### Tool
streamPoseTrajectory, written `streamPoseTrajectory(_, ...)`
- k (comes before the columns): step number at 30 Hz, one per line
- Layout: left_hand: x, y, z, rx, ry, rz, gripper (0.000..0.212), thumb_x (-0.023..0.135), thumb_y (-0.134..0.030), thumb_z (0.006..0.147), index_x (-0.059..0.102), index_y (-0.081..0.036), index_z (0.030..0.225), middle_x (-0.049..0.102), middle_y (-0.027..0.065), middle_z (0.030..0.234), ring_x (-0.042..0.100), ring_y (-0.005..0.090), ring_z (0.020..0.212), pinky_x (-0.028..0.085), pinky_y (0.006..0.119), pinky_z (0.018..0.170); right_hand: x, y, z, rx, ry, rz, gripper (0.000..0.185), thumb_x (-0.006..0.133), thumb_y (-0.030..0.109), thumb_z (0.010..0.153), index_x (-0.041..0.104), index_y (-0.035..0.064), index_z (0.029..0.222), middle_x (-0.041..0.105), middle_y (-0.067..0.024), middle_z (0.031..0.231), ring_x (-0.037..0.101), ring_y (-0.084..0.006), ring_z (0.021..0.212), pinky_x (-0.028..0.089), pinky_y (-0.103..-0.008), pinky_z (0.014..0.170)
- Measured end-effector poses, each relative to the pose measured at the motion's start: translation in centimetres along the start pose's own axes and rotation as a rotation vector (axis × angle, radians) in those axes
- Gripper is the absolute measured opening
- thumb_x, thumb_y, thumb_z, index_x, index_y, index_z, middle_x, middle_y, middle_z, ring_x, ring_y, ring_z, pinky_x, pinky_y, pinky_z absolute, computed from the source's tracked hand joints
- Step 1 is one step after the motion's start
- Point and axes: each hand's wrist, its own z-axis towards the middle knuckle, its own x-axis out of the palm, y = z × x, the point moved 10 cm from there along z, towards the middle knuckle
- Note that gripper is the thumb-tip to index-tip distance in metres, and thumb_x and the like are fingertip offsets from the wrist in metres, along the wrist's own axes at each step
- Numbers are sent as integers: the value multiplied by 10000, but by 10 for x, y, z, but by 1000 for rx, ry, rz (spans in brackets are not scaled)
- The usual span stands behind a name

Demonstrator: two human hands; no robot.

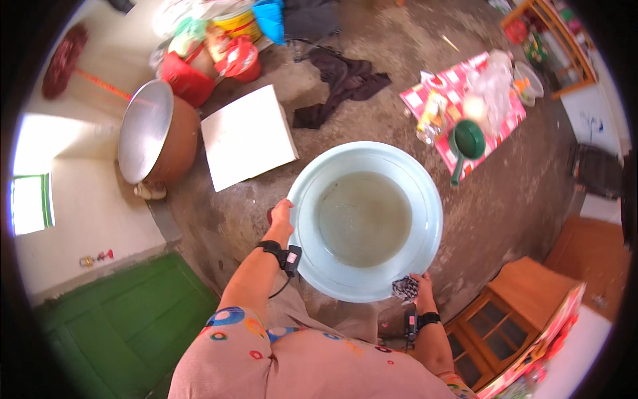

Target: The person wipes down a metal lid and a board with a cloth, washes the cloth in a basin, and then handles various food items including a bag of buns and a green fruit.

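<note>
A large pale blue plastic basin (426, 219) with murky water (366, 219) in it is held in front of my body. My left hand (282, 217) grips its left rim, the fingers partly hidden; a small dark red thing shows beside them. At the lower right rim, my right hand (422, 290) holds the basin together with a crumpled black-and-white patterned cloth (405, 289). Both wrists wear black straps with small devices.
A white board or box (249, 137) lies left of the basin, near a large metal bowl (144, 132). A green dipper (467, 142) rests on a red checked cloth (513, 117). Dark clothing (344, 80) lies on the floor. A glazed wooden cabinet (536, 284) stands lower right.
</note>
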Motion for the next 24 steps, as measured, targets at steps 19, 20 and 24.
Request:
streamPoseTrajectory(19,-236,-228,113,-16,-392,-556,464,600,-268,665,513,-6,1038,475,109,1105,437,251,1010,335,481,871,523,61,115,0,401,-530,359,611,-12,667,495,-5,1006,598,-119,898,594,-224,749,496,-336,635)
streamPoseTrajectory(20,-252,-224,132,-21,-415,-599,466,601,-271,665,507,-8,1038,475,106,1090,435,249,1002,335,482,869,551,58,124,-8,430,-559,362,611,-10,664,496,-7,1007,597,-119,897,591,-223,751,491,-334,642)
streamPoseTrajectory(24,-274,-223,185,19,-359,-728,447,598,-275,672,496,-18,1023,493,97,1028,474,249,936,364,457,841,619,40,167,-71,473,-689,376,608,-5,662,499,-16,1022,597,-115,894,578,-217,788,471,-330,698)
